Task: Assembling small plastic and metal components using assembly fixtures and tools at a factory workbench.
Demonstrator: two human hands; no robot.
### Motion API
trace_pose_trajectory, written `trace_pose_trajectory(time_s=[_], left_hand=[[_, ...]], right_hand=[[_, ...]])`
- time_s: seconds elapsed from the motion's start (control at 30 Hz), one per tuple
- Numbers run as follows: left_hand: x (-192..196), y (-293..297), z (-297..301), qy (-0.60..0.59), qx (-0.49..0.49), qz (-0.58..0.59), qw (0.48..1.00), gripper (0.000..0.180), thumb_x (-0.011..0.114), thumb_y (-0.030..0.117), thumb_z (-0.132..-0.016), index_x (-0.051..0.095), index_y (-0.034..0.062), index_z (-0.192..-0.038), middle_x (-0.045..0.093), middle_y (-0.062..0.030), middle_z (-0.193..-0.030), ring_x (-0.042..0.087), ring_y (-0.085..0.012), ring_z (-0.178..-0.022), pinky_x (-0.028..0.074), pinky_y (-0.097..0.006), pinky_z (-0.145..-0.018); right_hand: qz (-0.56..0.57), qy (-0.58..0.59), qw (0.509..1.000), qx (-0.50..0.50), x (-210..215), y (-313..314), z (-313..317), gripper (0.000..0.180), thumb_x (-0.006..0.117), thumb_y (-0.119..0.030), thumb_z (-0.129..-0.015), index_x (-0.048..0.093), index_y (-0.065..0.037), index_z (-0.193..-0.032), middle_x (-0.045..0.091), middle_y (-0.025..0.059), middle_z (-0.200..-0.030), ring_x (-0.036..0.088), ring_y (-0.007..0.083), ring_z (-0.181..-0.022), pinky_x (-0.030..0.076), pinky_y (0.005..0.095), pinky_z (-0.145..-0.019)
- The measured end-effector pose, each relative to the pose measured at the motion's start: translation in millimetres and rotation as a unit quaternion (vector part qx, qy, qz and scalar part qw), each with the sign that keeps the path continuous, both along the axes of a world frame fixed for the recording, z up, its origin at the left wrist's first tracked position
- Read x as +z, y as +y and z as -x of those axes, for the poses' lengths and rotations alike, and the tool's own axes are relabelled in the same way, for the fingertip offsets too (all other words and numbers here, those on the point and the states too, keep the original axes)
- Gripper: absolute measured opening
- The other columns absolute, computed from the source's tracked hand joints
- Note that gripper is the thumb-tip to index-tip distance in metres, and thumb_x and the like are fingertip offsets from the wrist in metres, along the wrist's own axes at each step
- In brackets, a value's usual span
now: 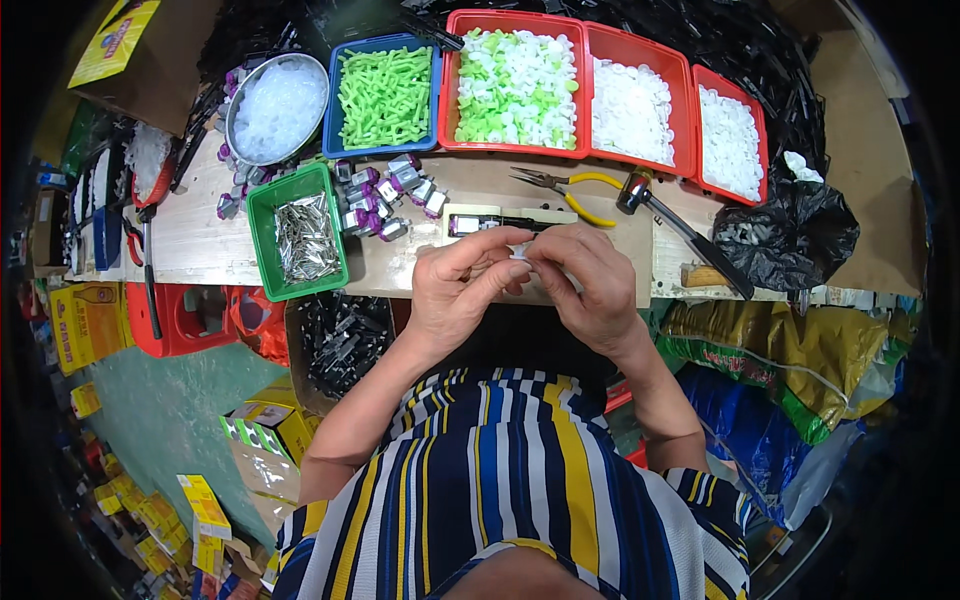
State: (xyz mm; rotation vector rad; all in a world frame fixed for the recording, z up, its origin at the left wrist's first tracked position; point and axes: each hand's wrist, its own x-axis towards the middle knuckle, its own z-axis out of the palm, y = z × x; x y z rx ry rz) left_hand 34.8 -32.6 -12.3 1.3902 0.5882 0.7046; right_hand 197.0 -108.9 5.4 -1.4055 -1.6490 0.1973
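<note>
Close to the table's front edge, my left hand (450,285) and my right hand (592,285) meet fingertip to fingertip. Between them is a small white plastic part (519,254), mostly covered by the fingers. Both hands are closed in a pinch on it. Just beyond them lies a cream-coloured holder (550,214) with a long black piece (505,222) in it, partly hidden behind my fingers. Yellow-handled pliers (592,180) and a hammer (690,232) rest beyond and to the right of my right hand.
A green tray of metal pins (254,215) stands left, beside several purple-and-grey parts (385,195). At the back are a metal bowl (233,130), a blue tray (437,100) of green pieces and red trays (584,90) of small plastic parts. A black bag (835,225) sits right.
</note>
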Motion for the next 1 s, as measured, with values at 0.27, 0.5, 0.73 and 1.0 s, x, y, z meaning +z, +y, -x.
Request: trace_pose_trajectory(time_s=[0.27,0.5,0.73,1.0], left_hand=[[-5,1,-2,0.023,0.018,-0.045,0.999,0.036,0.074,0.006,-0.086,0.065,-0.0014,-0.119,0.069,-0.0049,-0.075,0.062,-0.0077,-0.061,0.05,-0.022,-0.057],[-20,8,5,0.092,0.094,-0.493,0.86,0.045,0.082,0.01,-0.071,0.067,0.0026,-0.113,0.064,-0.0058,-0.082,0.061,-0.0223,-0.074,0.048,-0.034,-0.064],[-34,4,9,0.131,0.109,-0.541,0.824,0.036,0.081,0.013,-0.07,0.07,0.0063,-0.104,0.064,-0.0055,-0.099,0.058,-0.0259,-0.095,0.047,-0.037,-0.078],[-41,3,10,0.136,0.108,-0.559,0.811,0.034,0.078,0.017,-0.074,0.071,0.0086,-0.106,0.063,-0.0044,-0.104,0.056,-0.024,-0.1,0.043,-0.037,-0.079]], right_hand=[[0.022,0.003,0.999,-0.034,-14,-3,-8,0.019,0.071,0.006,-0.077,0.065,-0.001,-0.093,0.062,0.0108,-0.094,0.064,0.0264,-0.082,0.05,0.0327,-0.07],[0.051,-0.027,0.997,-0.056,-33,5,-18,0.019,0.071,0.006,-0.078,0.066,-0.001,-0.094,0.057,0.012,-0.097,0.061,0.0258,-0.087,0.05,0.0333,-0.071],[0.057,-0.05,0.996,-0.039,-26,13,-10,0.019,0.073,0.002,-0.076,0.067,-0.002,-0.093,0.059,0.0113,-0.097,0.062,0.0269,-0.088,0.049,0.0366,-0.073],[0.066,-0.097,0.992,-0.043,-21,18,-10,0.018,0.074,0.0,-0.075,0.067,-0.004,-0.091,0.061,0.009,-0.097,0.062,0.0275,-0.091,0.046,0.038,-0.078]])
